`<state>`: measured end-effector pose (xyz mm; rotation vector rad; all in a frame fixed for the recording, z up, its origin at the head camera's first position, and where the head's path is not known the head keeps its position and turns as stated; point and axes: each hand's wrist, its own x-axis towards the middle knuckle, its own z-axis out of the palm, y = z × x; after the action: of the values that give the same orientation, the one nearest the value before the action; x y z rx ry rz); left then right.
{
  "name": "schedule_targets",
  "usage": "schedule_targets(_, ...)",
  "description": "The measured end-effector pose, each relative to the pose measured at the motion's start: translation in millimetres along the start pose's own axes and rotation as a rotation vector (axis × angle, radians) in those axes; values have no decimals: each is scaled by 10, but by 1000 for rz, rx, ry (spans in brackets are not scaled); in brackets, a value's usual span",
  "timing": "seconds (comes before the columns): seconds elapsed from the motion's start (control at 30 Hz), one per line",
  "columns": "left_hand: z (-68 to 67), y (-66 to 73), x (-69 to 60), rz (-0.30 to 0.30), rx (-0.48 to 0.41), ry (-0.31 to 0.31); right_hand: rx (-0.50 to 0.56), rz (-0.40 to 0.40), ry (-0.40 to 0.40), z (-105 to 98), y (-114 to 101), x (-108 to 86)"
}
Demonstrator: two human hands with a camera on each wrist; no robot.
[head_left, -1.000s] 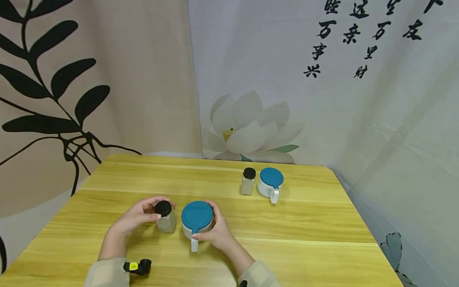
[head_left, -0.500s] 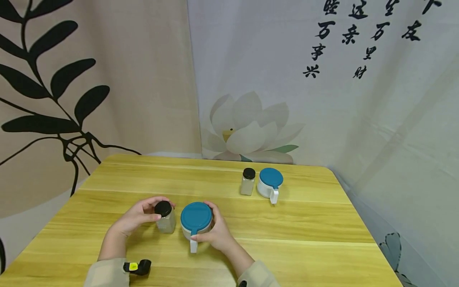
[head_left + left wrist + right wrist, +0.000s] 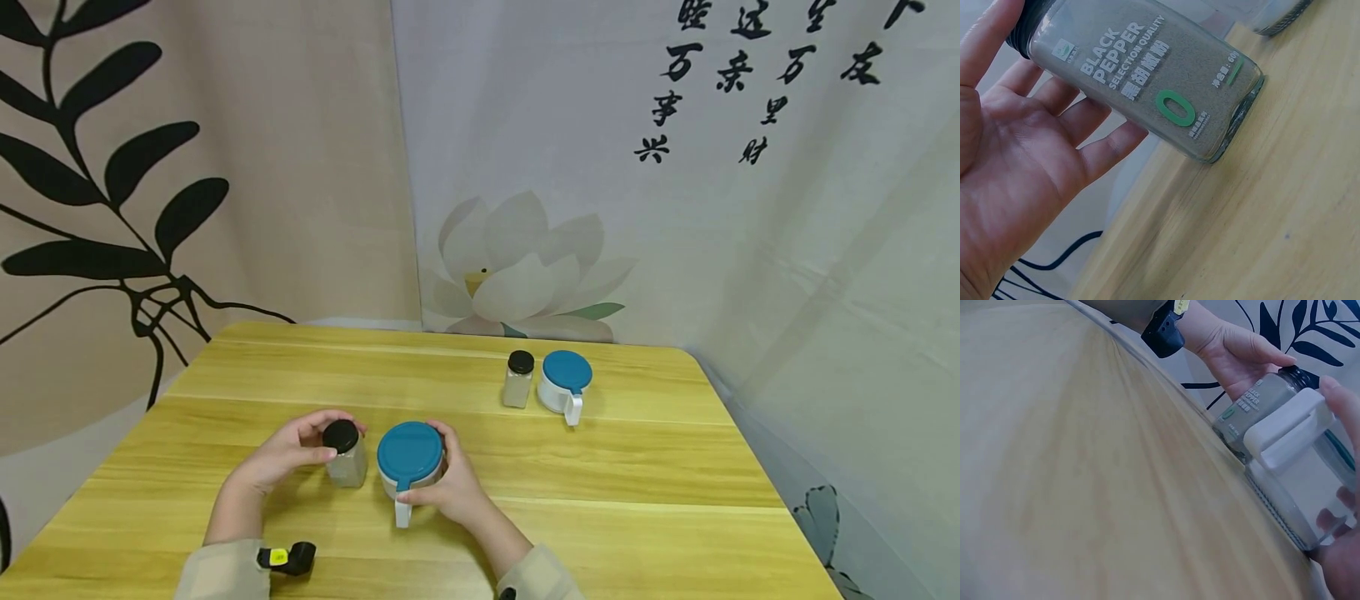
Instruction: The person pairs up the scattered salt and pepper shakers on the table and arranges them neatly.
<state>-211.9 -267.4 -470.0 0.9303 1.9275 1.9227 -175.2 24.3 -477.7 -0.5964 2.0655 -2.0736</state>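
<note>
My left hand (image 3: 288, 450) grips a glass black pepper jar (image 3: 348, 468) near its black lid, thumb in front and fingers behind. Its printed label shows plainly in the left wrist view, where the jar (image 3: 1141, 75) fills the upper middle. Just right of it is a clear seasoning pot (image 3: 1297, 494) with a blue lid (image 3: 410, 452) and a white handle (image 3: 402, 512) facing the front. The right hand (image 3: 457, 483) holds this pot from its right side, thumb by the handle and fingers round the far side. Both containers stand upright on the table, a small gap between them.
Farther back on the wooden table (image 3: 637, 467) stand a second small jar with a black lid (image 3: 519, 380) and a second blue-lidded pot (image 3: 566, 382), side by side. Printed cloth (image 3: 315, 167) hangs behind the table.
The blue-lidded pot has shifted very slightly left, its handle turning a little left too. The left hand and the pepper jar stay in place.
</note>
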Motion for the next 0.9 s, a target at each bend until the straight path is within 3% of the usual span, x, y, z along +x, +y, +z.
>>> schedule_targets(0.33,-1,2,18,5,-18,-31,-52,-28,-4,-20,271,48)
schedule_targets(0.7,-1,6,12,-8,-35,-18,-89,-3,-15,-22,257,31)
schedule_targets(0.83,6,17,13,3,-43,-19,-92,-3,-20,-14,43,-27)
schedule_targets(0.9,10,20,12,11,-48,-22,-95,-7,-17,-16,52,-31)
